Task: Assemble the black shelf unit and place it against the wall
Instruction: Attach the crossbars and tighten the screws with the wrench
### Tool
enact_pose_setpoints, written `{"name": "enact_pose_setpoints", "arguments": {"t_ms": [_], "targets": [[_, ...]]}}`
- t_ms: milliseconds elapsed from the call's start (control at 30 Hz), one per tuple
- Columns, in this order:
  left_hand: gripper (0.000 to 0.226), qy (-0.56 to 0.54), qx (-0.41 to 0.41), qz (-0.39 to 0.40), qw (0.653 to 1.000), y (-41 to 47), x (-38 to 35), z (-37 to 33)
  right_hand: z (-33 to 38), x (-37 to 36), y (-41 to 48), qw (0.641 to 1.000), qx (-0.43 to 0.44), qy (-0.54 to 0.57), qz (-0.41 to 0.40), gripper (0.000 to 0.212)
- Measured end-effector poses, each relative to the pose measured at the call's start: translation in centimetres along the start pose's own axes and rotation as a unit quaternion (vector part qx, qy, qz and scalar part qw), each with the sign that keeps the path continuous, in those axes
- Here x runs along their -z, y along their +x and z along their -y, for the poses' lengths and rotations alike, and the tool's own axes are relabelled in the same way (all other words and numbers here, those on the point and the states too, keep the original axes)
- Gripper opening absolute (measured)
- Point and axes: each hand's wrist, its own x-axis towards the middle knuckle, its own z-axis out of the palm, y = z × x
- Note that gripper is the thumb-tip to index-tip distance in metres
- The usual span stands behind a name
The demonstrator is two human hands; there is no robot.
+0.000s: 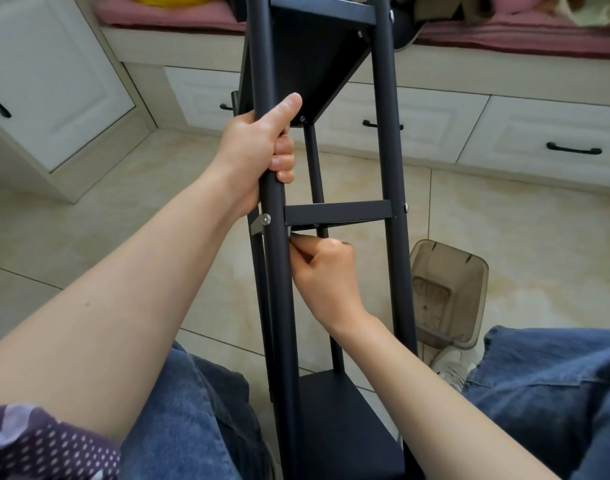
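The black shelf unit [390, 140] stands tilted between my knees, with round black posts, a middle shelf [338, 213], a lower shelf [334, 403] and an upper shelf seen from below. My left hand [262, 147] grips the near left post above the middle shelf, thumb pointing up. My right hand [322, 268] sits just under the middle shelf, at its left corner by the same post, fingers curled and pinched together; whatever they pinch is hidden. A silver screw head [265, 219] shows on the left post at shelf height.
A translucent brown plastic container [445, 292] lies on the tiled floor at the right, next to a white shoe [452, 368]. White cabinets with black handles [573, 148] and a pink-cushioned bench [504, 32] run along the back. My jeans-clad legs flank the shelf.
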Motion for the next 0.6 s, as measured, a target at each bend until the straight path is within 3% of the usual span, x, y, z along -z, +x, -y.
{"name": "enact_pose_setpoints", "arguments": {"t_ms": [300, 600], "targets": [[0.038, -0.002, -0.002, -0.006, 1.0, -0.1, -0.1, -0.1, -0.6, -0.1, 0.3, 1.0, -0.009, 0.012, -0.004, 0.033], [0.039, -0.002, 0.003, -0.004, 1.0, -0.1, 0.0, -0.1, 0.3, 1.8, -0.7, 0.996, -0.08, 0.002, 0.032, 0.031]]}}
